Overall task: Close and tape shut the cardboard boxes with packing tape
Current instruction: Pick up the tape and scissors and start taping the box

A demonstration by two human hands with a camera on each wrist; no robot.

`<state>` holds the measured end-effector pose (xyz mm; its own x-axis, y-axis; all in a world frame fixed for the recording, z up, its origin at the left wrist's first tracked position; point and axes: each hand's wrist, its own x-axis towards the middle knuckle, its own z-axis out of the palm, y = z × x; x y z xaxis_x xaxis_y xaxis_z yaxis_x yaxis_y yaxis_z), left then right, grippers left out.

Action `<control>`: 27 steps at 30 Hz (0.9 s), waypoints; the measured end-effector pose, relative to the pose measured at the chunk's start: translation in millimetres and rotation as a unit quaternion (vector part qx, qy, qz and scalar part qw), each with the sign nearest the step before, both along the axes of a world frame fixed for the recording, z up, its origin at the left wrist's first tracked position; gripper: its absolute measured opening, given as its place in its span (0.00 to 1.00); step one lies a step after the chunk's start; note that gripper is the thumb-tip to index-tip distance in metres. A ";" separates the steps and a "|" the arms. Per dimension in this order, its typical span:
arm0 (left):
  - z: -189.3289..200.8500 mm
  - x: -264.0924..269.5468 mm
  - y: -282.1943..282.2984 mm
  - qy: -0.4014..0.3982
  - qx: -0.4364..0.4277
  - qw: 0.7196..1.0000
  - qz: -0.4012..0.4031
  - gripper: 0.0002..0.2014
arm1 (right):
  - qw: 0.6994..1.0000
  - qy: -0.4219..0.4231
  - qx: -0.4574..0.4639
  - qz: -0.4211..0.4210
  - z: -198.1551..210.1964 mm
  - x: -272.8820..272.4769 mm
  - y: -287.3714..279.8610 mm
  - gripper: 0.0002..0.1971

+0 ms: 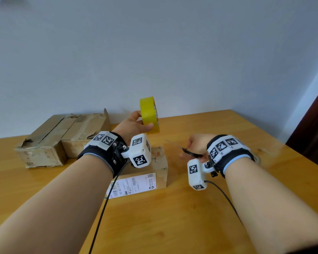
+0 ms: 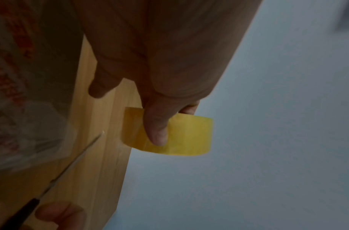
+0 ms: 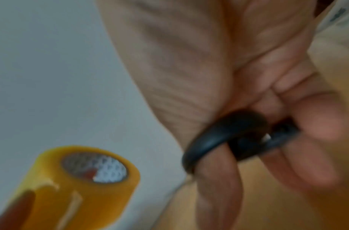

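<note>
My left hand (image 1: 134, 123) grips a yellow roll of packing tape (image 1: 149, 114) and holds it upright above the table, thumb across its outer face (image 2: 157, 132). The roll (image 3: 86, 183) also shows in the right wrist view, with its white core toward the camera. My right hand (image 1: 196, 145) holds black-handled scissors (image 1: 190, 153); fingers pass through the black loops (image 3: 228, 140) and the blades (image 2: 79, 157) point left toward the tape. A small cardboard box (image 1: 154, 169) with a white shipping label (image 1: 134, 184) sits closed beneath my left wrist.
Two worn cardboard boxes (image 1: 62, 136) lie side by side at the back left of the wooden table (image 1: 173, 217), against the grey wall. A dark door frame (image 1: 316, 129) stands at the far right. Black cables (image 1: 103, 213) trail from both wrist cameras.
</note>
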<state>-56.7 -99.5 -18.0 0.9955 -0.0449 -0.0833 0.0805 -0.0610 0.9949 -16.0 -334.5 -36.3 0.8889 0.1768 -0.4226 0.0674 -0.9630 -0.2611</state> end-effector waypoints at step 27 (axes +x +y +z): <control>2.3 -48.1 2.6 -0.054 -0.068 0.996 0.035 0.17 | 0.930 -0.124 0.331 0.102 16.8 -47.3 41.7 0.08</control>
